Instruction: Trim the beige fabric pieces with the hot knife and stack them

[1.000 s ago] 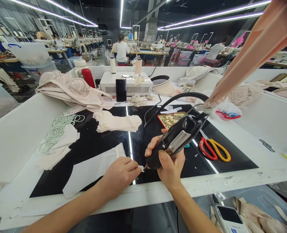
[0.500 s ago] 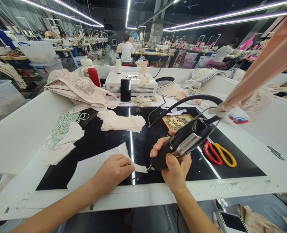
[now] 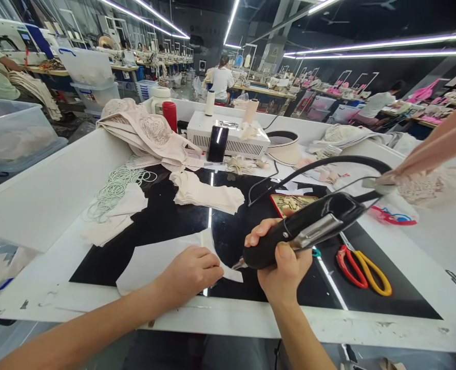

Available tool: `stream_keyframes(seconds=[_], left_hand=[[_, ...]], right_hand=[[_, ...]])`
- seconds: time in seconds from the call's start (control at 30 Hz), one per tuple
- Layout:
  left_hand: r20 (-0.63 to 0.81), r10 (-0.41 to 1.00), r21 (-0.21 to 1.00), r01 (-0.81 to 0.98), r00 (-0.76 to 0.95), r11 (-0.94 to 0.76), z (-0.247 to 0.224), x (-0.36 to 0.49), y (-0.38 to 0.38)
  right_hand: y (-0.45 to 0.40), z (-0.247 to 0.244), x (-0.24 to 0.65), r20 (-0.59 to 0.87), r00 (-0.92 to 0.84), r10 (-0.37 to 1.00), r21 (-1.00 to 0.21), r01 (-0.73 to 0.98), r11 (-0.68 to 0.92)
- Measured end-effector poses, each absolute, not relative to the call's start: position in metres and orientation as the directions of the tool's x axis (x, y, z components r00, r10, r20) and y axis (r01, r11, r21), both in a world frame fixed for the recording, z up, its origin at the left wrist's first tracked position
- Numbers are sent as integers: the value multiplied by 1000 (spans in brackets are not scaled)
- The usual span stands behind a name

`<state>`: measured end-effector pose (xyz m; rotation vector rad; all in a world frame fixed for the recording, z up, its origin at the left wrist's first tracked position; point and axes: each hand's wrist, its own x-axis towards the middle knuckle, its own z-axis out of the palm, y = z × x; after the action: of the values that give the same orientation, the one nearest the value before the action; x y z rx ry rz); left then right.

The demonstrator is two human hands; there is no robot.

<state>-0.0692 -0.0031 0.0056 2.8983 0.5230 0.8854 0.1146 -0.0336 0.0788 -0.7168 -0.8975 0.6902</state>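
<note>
Head: R hand (image 3: 284, 267) prob. snug round tool (image 3: 308, 226)

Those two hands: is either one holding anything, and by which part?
Right hand: the black tool, gripped around its body behind the metal tip. Left hand: on the white piece near its narrow end; pinching or just pressing cannot be told.

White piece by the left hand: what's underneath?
Black mat shows around much of the white piece, so probably continues below. Anything directly beneath is covered; the left hand hides part of the piece.
</note>
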Motion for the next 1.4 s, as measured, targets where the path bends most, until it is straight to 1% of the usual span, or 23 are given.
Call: stream_keyframes(seconds=[0.17,0.43,0.67,0.87,1.13,1.4], left_hand=[[518,338,144,310,786,-940,7,-68,-4],[525,324,107,317,787,-942,3,-68,-3],[525,313,96,310,792,-946,3,-69,-4],[519,338,141,311,785,-940,5,-69,-4],[488,386,239,305,783,-922,8,-69,-2],[487,395,262,301,779,-917,9,-68,-3]], right_hand=[[-30,72,110,448,435,781,-781,-234,579],[-31,74,111,437,451,779,-812,-175,557],[-37,76,120,456,471,755,-785,-187,591],[-37,75,119,448,470,761,-804,-160,572],[-43,79,109,463,441,769,-772,-225,594],[-43,69,104,463,434,773,-766,-243,596]])
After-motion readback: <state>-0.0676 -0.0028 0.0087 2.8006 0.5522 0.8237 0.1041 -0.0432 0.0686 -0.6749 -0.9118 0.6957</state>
